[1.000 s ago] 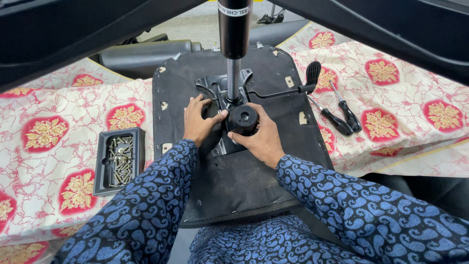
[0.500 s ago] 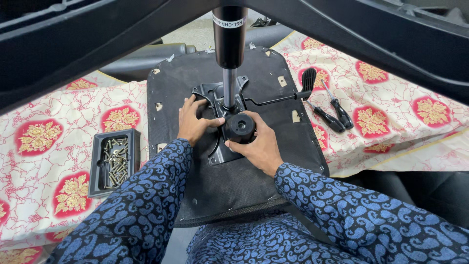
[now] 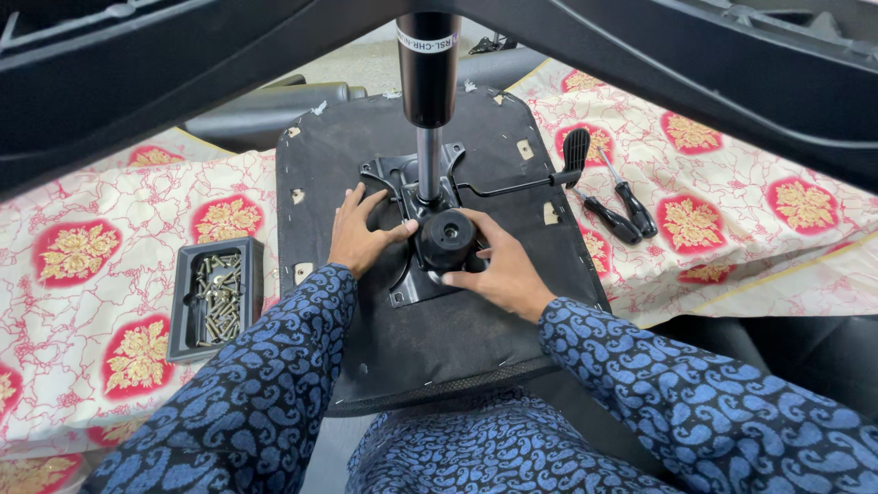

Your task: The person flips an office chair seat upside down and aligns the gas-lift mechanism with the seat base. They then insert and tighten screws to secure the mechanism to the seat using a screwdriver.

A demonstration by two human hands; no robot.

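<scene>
Evidently, the black knob (image 3: 447,239) on the metal plate (image 3: 407,274) of the upturned seat (image 3: 448,338) was gripped by the right hand (image 3: 501,270), while the left hand (image 3: 357,240), fingers spread, was pressed on the plate, so further steady twisting seemed called for.

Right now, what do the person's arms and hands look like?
Both arms wear long sleeves of dark fabric with a blue paisley print, reaching the wrists. The left hand and right hand are bare: no gloves, rings or watch visible.
</scene>
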